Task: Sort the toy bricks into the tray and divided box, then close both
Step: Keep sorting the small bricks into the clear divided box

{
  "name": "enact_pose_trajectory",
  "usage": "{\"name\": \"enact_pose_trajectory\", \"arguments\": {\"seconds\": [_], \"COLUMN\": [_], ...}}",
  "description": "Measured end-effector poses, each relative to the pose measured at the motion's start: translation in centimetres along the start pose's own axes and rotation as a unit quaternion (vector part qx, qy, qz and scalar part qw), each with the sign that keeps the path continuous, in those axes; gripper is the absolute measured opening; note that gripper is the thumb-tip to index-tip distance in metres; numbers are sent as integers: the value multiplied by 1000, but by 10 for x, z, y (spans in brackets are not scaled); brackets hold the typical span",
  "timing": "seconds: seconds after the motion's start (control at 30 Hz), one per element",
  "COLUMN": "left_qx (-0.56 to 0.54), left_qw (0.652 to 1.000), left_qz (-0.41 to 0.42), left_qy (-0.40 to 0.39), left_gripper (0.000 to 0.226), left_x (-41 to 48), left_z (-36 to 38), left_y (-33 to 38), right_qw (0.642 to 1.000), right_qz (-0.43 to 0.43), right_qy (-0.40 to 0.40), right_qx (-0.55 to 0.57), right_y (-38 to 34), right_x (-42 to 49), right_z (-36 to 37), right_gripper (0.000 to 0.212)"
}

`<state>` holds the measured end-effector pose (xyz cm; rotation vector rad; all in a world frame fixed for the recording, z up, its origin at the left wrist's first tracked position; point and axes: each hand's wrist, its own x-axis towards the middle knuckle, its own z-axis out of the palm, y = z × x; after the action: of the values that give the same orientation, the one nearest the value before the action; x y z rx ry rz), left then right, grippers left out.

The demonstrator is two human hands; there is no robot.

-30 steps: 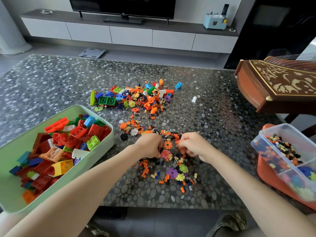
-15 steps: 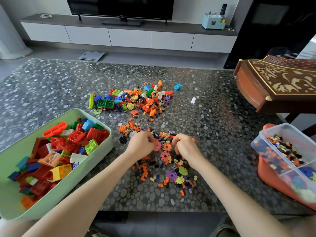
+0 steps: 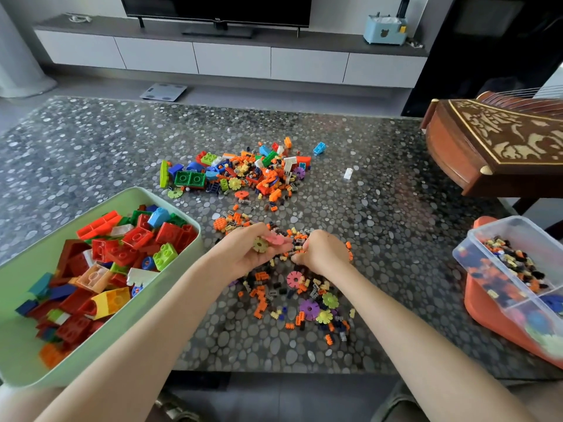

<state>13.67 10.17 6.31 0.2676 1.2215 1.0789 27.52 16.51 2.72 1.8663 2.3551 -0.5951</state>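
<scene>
Left hand [image 3: 243, 254] palm-up and cupped, half closed around a small olive-yellow gear-shaped plastic disc [image 3: 260, 244] and a pink flower-shaped plastic disc [image 3: 275, 239]. Right hand [image 3: 323, 254] knuckles-up just beside it, fingers curled down into the near scatter of tiny orange, black and cream plastic bricks [image 3: 283, 287]; cannot tell whether anything is pinched underneath. Both over the dark pebble-patterned tabletop [image 3: 380, 239].

Still mid-sort, by the look of it: picking flower discs out of the near scatter. Pale green open plastic tray [image 3: 27, 269] at the left, well filled with large red, blue and yellow bricks. Clear divided plastic box [image 3: 475, 242] at the right edge, resting on what seems an orange lid, with tiny bricks in one compartment and blurred discs in the nearer one. Farther back, a second mixed heap of large and small bricks [image 3: 243, 172], untouched. No closing yet.

Next, probably: gather the loose magenta disc [image 3: 295, 279], purple disc [image 3: 309, 309] and green disc [image 3: 330, 300], then carry the handful across to the box's disc compartment without spilling from an open palm.

Against half a second ago: left hand turned over from a downward fist to show its catch; right hand shifted slightly rightward.
</scene>
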Motion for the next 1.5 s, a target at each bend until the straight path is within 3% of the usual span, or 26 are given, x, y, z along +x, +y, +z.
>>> {"name": "enact_pose_trajectory", "arguments": {"seconds": [0.1,0.17,0.2,0.27,0.33,0.37,0.43,0.5,0.53,0.63,0.7,0.73,0.8,0.93,1.03,1.1,1.23,1.3,1.37,1.43,1.5], "left_qx": [29,193,315,511,617,649,688,693,692,699,711,717,728,742,721,675,553,466,421,418,435], "left_qw": [999,979,944,845,763,731,693,690,692,685,675,671,664,654,677,722,824,879,896,884,859], "left_qz": [17,56,88,149,192,208,213,203,199,197,187,179,163,147,149,150,122,71,32,16,3], "left_qy": [2,31,49,47,29,30,44,49,53,62,63,60,48,28,24,24,-29,-78,-138,-209,-269], "left_gripper": [11,11,7,9,20,23,25,28,30,33,35,35,36,22,31,36,32,20,14,18,19], "left_x": [1,5,8,12,14,15,17,20,20,18,17,16,14,10,13,14,13,7,3,0,-6], "left_z": [3,-1,-4,-6,-4,-2,0,2,3,12,17,18,22,29,34,44,98,136,181,220,260], "left_y": [-4,-11,-16,-25,-32,-35,-39,-44,-46,-49,-49,-49,-48,-44,-36,-27,-13,-13,-22,-37,-57], "right_qw": [998,982,955,832,696,661,632,638,662,814,922,958,987,992,984,959,862,824,806,838,900], "right_qz": [-21,-36,-20,22,62,82,106,108,104,93,46,13,-6,0,-11,-9,29,62,91,100,110], "right_qy": [-42,-67,-93,-155,-166,-151,-113,-83,-69,-5,50,63,72,39,37,13,-8,7,57,114,140], "right_qx": [46,172,282,533,696,730,759,758,739,573,382,279,145,121,171,283,506,564,582,524,399], "right_y": [5,18,27,49,71,81,97,108,111,109,105,101,94,88,91,101,142,166,199,230,265], "right_x": [7,3,-1,-8,-17,-21,-26,-26,-25,-17,-10,-8,-7,-4,-11,-23,-53,-68,-88,-109,-127], "right_z": [-7,-13,-17,-24,-27,-27,-24,-23,-23,-19,-13,-11,-10,-10,-15,-25,-60,-81,-101,-117,-131], "right_gripper": [40,39,34,24,17,16,19,24,25,14,28,31,32,29,29,29,26,24,24,25,21]}}
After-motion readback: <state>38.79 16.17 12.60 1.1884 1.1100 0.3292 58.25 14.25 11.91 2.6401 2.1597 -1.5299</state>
